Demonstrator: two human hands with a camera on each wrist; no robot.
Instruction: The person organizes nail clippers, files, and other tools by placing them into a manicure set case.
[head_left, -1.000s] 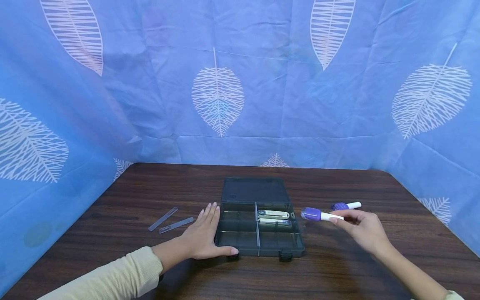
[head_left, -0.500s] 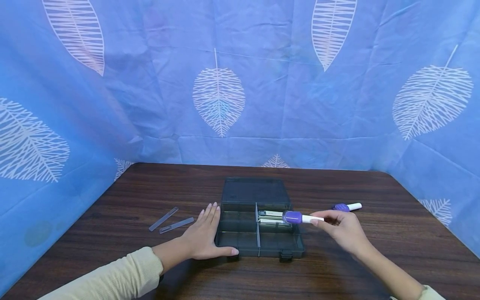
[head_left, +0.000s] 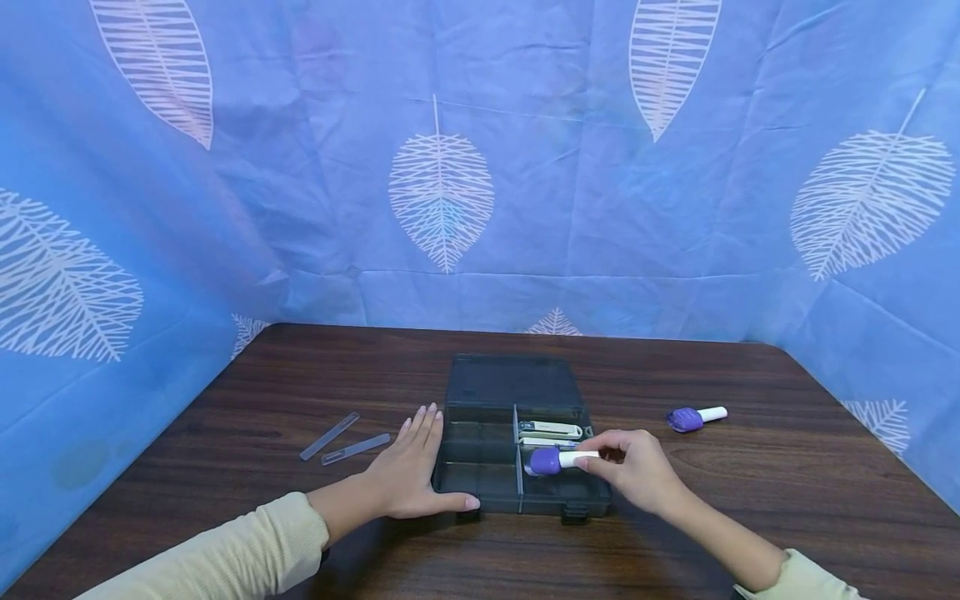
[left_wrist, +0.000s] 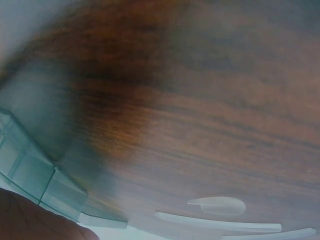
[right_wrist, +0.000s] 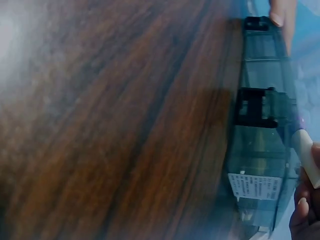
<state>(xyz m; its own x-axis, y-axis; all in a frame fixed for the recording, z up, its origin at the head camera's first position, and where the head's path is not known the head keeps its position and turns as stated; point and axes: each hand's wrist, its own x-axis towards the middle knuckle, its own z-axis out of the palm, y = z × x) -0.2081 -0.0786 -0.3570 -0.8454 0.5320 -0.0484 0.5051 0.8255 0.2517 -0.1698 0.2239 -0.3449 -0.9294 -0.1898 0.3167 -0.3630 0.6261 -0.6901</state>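
Note:
A dark translucent divided box lies with its lid folded back, in the middle of the table. My right hand pinches the white cap of a purple nail polish bottle, its glass end pointing left over the front right compartment. In the right wrist view the white cap shows between my fingers beside the box wall. Fingers straight and thumb spread, my left hand rests along the box's left side and front corner. A nail clipper and another slim pale tool lie in the back right compartment.
On the table to the right lies a second purple nail polish bottle with a white cap. Two slim translucent strips are on the left. Leaf-patterned blue cloth hangs behind and at the sides.
My right hand has carried the nail polish bottle leftward and toward me, from right of the box to over its front right compartment. The left hand has stayed in place.

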